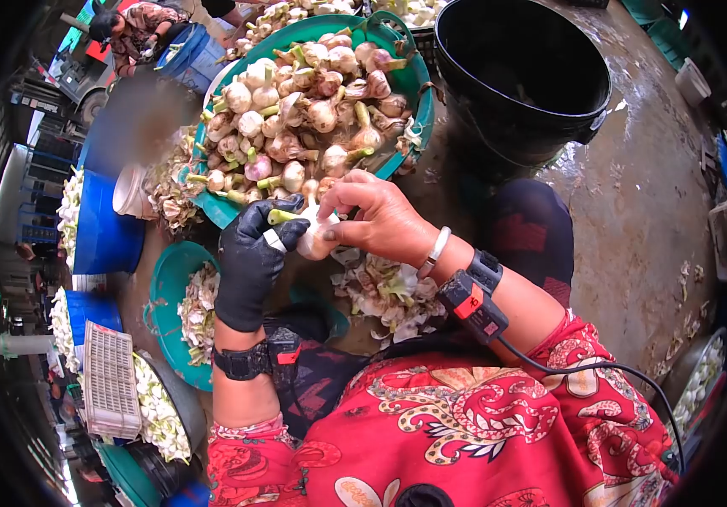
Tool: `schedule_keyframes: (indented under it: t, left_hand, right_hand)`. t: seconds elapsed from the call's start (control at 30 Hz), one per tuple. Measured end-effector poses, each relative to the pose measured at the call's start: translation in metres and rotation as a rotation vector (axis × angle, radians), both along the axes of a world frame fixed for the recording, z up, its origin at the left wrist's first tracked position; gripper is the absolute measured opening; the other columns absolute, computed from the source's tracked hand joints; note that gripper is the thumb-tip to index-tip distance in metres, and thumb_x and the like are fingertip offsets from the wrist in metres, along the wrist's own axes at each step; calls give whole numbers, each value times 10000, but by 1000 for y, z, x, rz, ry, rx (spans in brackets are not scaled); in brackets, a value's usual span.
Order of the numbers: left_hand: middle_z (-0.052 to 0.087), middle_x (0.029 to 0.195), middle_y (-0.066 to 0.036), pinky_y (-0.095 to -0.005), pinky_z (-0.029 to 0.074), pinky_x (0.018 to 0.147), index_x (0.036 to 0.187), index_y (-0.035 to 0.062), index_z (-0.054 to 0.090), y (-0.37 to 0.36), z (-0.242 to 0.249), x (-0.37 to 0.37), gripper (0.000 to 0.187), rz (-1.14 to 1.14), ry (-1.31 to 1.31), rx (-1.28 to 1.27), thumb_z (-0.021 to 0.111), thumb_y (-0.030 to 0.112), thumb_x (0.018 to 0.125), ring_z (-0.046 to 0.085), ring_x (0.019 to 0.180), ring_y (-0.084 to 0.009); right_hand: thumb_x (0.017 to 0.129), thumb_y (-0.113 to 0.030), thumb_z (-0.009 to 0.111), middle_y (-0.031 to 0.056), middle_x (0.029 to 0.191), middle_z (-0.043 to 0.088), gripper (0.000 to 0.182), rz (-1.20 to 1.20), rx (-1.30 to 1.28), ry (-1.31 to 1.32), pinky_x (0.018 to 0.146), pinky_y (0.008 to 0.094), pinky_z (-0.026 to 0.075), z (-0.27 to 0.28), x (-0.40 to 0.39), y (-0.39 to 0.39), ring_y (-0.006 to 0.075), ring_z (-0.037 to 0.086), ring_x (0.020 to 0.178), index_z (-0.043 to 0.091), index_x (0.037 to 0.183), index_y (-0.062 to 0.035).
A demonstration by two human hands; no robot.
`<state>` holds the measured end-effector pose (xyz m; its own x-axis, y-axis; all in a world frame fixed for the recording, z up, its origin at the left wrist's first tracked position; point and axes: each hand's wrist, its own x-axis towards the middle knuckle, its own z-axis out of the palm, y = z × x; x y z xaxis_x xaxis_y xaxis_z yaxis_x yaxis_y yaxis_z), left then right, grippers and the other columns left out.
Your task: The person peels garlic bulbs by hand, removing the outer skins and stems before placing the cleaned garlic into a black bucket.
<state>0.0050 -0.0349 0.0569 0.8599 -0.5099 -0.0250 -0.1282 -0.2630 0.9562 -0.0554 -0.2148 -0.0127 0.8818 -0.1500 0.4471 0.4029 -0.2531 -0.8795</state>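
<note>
Left hand in black glove [252, 253] grips a whitish garlic bulb with green stem [317, 234]; bare right hand [378, 218] pinches its other side. Bulb held between both. Beyond the hands: wide green plastic tub of unpeeled garlic [422, 80]. Below them, loose papery skins [389, 296]. Black bucket [522, 80] beyond, to the right.

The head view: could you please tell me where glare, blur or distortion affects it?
Head view: glare on the wet floor right of the black bucket; a smeared blur at upper left; fisheye bending toward dark, rounded edges; the bare hand reads fairly sharp.
</note>
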Motion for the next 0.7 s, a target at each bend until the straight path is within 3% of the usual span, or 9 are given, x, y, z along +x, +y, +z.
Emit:
schedule_keyframes:
  t: [0.2, 0.27, 0.37, 0.47, 0.53, 0.6, 0.63, 0.67, 0.7]
  left_hand:
    - [664, 885, -29, -261, 495, 707, 1001, -3, 663, -7, 2, -8, 232, -44, -199, 167, 711, 68, 786, 594, 786, -88]
    - [660, 863, -26, -265, 496, 696, 981, -5, 664, -7, 2, -10, 219, -43, -261, 208, 715, 78, 785, 592, 771, -89]
    - [647, 836, -13, -265, 489, 660, 970, 2, 661, -3, -1, -6, 210, -37, -292, 205, 712, 110, 798, 580, 728, -86]
    - [624, 801, 10, -259, 465, 627, 950, 27, 656, 9, -6, 9, 160, 218, -6, -19, 680, 143, 844, 555, 720, -68]
    - [631, 971, -66, -290, 549, 713, 1034, 25, 596, 41, -26, 35, 265, 246, 16, -166, 572, 272, 940, 621, 861, -131]
    - [613, 1043, -93, -327, 547, 804, 1049, 25, 578, 55, -42, 46, 287, 221, -140, -265, 546, 293, 953, 607, 952, -154]
    - [612, 1049, -94, -340, 538, 834, 1044, 22, 577, 56, -41, 45, 273, 247, 47, -400, 534, 278, 959, 598, 979, -163]
    - [611, 1055, -96, -353, 529, 865, 1038, 18, 575, 54, -43, 42, 261, 269, 244, -533, 523, 263, 966, 590, 1006, -171]
    - [617, 1049, -101, -351, 533, 838, 1046, -8, 576, 47, -39, 33, 257, 218, 195, -470, 498, 227, 978, 589, 995, -175]
  right_hand:
    - [694, -25, 707, 69, 755, 548, 151, 74, -83, -42, 621, 327, 465, 1, 0, -1, 226, 568, 712, 583, 775, -58]
    - [679, -69, 652, 137, 780, 571, 119, 70, -135, -54, 653, 408, 471, -3, 1, 1, 338, 582, 774, 549, 735, -47]
    - [683, -69, 629, 155, 765, 566, 104, 122, -146, 24, 641, 430, 469, 4, -4, 3, 359, 583, 752, 546, 734, -33]
    - [673, -98, 620, 171, 789, 590, 108, 106, -392, -45, 660, 457, 484, 12, -19, 9, 366, 594, 758, 552, 718, -27]
    - [664, -112, 632, 169, 878, 628, 198, 291, -681, 221, 720, 427, 510, 1, -28, 11, 348, 622, 822, 615, 836, -17]
    - [705, -101, 650, 184, 918, 640, 286, 607, -962, 685, 739, 394, 521, 10, -22, 1, 335, 634, 872, 621, 984, -44]
    - [705, -101, 650, 184, 918, 640, 286, 601, -959, 682, 739, 394, 521, 4, -20, 1, 335, 634, 872, 621, 984, -44]
    - [723, -124, 670, 197, 988, 634, 386, 552, -642, 560, 745, 379, 527, -8, -18, 0, 312, 648, 876, 580, 1091, -47]
    - [741, -146, 691, 209, 1058, 628, 490, 493, -335, 435, 750, 364, 533, -15, -19, -2, 289, 662, 881, 539, 1197, -49]
